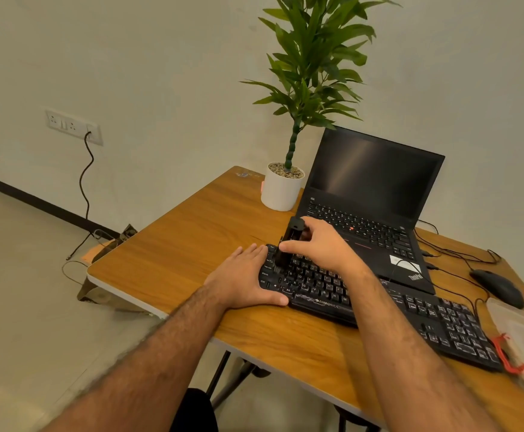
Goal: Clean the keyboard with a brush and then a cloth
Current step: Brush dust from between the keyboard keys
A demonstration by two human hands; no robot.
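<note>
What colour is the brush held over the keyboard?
Black; the brush shows best in the head view, gripped by the right hand.

Right hand covers the brush grip's middle; bristle end lost black-on-black against the keyboard. Right forearm hides the keyboard's centre keys; left hand covers its 9 o'clock end. Key legends mostly too small to read. Plastic bag at 4 o'clock cut by the frame edge, contents unclear. Bench cut at 5 o'clock. Plant top cropped at 12.
</note>
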